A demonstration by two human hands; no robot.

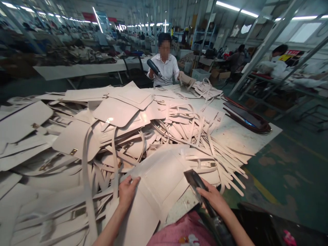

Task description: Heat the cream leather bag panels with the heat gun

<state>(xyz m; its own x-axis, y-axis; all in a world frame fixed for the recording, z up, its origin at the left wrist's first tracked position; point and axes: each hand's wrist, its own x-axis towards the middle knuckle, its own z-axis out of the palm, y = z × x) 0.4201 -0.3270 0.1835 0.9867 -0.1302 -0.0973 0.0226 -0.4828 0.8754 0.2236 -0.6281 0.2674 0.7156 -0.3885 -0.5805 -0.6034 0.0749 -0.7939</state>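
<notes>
A cream leather bag piece (164,177) with stitched seams and a strap-and-buckle end lies across the near edge of the table. My left hand (127,192) pinches its left edge between thumb and fingers. In my right hand (214,198) is a dark hot air gun (202,186), fingers wrapped round its body. Its flat nozzle points up and left, close to the right edge of the leather; whether they touch I cannot tell. The fingers under the gun are partly hidden. Loose cream straps (230,167) fan out just beyond the gun.
Cream bag panels (77,140) with metal clasps and straps are heaped over the table's left and middle. Dark brown straps (246,118) lie near the right edge of the table (269,131). Opposite, a co-worker (165,70) holds another hot air gun (154,67) and a beige piece (186,80).
</notes>
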